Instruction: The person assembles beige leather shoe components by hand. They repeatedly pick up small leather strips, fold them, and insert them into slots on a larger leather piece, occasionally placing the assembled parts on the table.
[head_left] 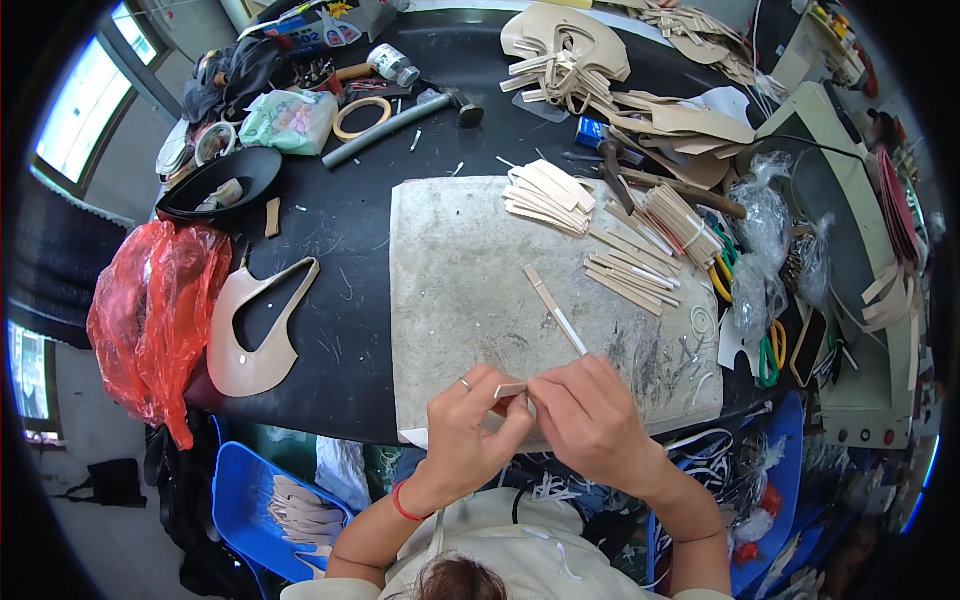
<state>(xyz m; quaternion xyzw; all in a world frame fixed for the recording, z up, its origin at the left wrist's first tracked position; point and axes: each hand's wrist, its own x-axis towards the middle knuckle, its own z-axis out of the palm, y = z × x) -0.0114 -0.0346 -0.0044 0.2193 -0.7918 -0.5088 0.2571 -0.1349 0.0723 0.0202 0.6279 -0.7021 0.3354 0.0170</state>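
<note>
Near the front edge of a stained pale work board (pixel 450 300), my two hands meet. Between its thumb and fingers my left hand (pixel 466 422) pinches a short beige leather strip (pixel 510 390). My right hand (pixel 598 418) is closed at the strip's other end, its fingertips touching those of the left; the fingers hide most of that end. Just beyond my right hand lies another beige strip with a white end (pixel 553 308). Further off are a stack of beige strips (pixel 550 197), a loose row of strips (pixel 632 280) and a banded bundle (pixel 682 222).
Left of the board sit a curved beige leather piece (pixel 255 370), a red plastic bag (pixel 160 300) and a black dish (pixel 235 185). Behind lie a hammer (pixel 400 125) and a tape ring (pixel 363 118). At right are scissors (pixel 770 350), a phone (pixel 808 348) and a machine (pixel 830 140). Below is a blue bin (pixel 232 500).
</note>
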